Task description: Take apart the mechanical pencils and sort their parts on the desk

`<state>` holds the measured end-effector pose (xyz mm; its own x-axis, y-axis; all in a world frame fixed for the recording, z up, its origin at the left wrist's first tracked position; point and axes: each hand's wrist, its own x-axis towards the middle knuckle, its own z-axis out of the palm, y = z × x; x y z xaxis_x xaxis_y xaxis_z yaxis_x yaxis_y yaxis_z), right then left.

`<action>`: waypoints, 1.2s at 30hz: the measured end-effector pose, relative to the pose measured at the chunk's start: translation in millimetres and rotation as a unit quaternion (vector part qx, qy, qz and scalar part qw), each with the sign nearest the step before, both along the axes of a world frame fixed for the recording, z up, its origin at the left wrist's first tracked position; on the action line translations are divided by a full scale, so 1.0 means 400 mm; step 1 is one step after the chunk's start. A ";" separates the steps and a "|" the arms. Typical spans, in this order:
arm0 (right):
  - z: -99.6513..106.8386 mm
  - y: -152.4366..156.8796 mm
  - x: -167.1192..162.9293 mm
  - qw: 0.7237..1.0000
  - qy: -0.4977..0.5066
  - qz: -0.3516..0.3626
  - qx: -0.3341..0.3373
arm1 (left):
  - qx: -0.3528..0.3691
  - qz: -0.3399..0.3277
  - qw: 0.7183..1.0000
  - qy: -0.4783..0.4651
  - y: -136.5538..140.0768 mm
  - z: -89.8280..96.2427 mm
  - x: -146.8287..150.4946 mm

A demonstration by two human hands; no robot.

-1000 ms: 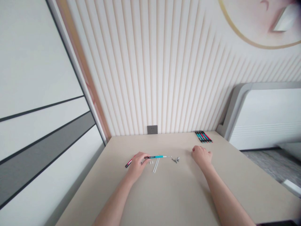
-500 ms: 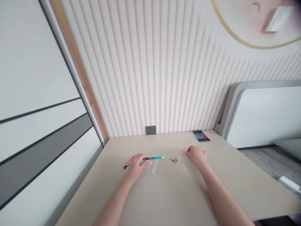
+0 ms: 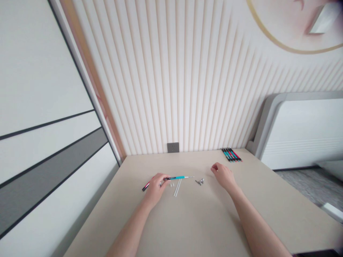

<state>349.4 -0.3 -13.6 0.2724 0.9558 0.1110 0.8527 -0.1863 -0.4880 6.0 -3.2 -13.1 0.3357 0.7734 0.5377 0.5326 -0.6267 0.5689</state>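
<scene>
Left hand (image 3: 157,186): fingers closed on 1 teal-and-black pen (image 3: 179,177), gripped by its black end, which the fingers partly cover. Pen lies roughly level over the bench (image 3: 198,217), pointing toward the right hand (image 3: 224,175); a pale section and thin tip extend from the teal barrel, the tip too fine to read. A small greyish spot shows between thumb and fingers, unidentified.

Right hand: fingers curled together, above or on the bench, well apart from the pen; contact with the surface cannot be told. Fingertips turned away; whether they pinch anything cannot be told.

White rods (image 3: 177,188): 2, slim, side by side below the pen, upper ends close under it in view.

Small white pieces (image 3: 172,185): beside the left thumb; shape indistinct.

Metal parts (image 3: 200,182): silvery cluster between the hands, just past the pen's tip; overlapping, count uncertain.

Red-and-black pen (image 3: 146,186): left of the left hand, partly hidden by it.

Row of pens (image 3: 232,155): far right of bench, teal, red and black, packed closely; exact count unclear.

Dark object (image 3: 318,253): lower right, cut off by the frame, unidentified.
</scene>
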 end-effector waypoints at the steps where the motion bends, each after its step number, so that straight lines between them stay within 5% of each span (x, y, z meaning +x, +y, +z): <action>1: 0.000 0.004 -0.004 0.997 0.057 0.028 0.032 | 0.000 0.002 1.000 -0.002 0.001 -0.002 -0.001; 5: 0.005 0.012 -0.033 0.938 0.304 0.128 0.109 | 0.003 0.011 1.000 -0.012 0.002 -0.005 -0.002; 10: 0.023 -0.002 -0.072 0.880 0.435 0.153 0.110 | 0.003 0.017 1.000 -0.013 0.000 -0.002 -0.002; 36: 0.016 -0.041 -0.169 0.821 0.505 0.259 0.064 | -0.010 0.018 1.000 -0.021 -0.008 0.006 0.002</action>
<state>282.0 -16.6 -7.1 -0.1520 0.9705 0.1872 -0.0503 0.1816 -0.9821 6.7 -6.3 -10.7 0.2852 0.7950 0.5355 0.5304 -0.5962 0.6027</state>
